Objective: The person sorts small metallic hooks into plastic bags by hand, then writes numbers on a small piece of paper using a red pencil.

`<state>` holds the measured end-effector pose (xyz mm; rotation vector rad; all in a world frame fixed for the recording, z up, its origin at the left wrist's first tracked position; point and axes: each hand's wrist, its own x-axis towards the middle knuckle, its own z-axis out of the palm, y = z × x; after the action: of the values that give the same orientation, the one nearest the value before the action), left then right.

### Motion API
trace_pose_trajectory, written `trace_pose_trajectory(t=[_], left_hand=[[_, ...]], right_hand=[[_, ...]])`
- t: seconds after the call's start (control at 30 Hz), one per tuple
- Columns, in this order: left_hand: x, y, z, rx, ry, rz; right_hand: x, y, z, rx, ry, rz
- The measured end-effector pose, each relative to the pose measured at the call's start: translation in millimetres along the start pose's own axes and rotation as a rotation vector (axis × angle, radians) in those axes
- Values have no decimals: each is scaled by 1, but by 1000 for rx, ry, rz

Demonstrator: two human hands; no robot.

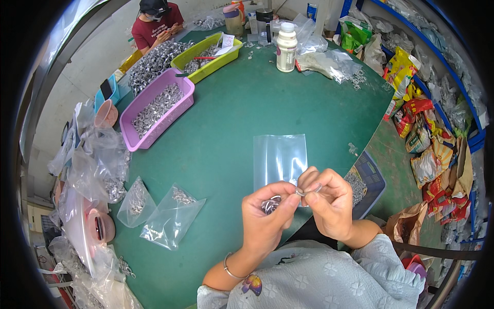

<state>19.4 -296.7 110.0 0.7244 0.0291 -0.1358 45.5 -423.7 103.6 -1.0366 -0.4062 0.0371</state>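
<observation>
My left hand (262,213) is closed around several small silver metal rings (271,204), which show in the curl of its fingers. Thumb and forefinger of that hand meet the fingertips of my right hand (332,206). Between the right fingertips is one silver ring (313,189), pinched where the two hands touch. Just beyond the hands a clear plastic bag (279,157) lies flat on the green table (221,121), partly covered by my fingers. To the left lie two clear bags, one upper (136,203) and one lower (174,216), with small metal parts inside.
A purple basket (167,123) and a yellow-green basket (218,63) hold metal parts, beside a heap of grey rings (157,64). A white bottle (286,47) stands at the back. Across the table sits another person (157,28). A blue crate (373,180) is beside the table's right edge.
</observation>
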Motion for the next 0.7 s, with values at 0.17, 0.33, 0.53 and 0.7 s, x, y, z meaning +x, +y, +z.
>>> trace_pose_trajectory(t=[0.17,0.33,0.53,0.7], left_hand=[[13,-5,-10,-466,47,-262],[25,-31,-37,-580,243,-324],[7,-56,-83,-647,368,-325],[-26,-66,-95,-375,467,-491]], right_hand=[[11,7,-7,-978,-55,-504],[16,10,-25,-1253,-275,-352],[-4,8,-60,-1193,-466,-15],[-42,49,-82,-1659,-600,-99]])
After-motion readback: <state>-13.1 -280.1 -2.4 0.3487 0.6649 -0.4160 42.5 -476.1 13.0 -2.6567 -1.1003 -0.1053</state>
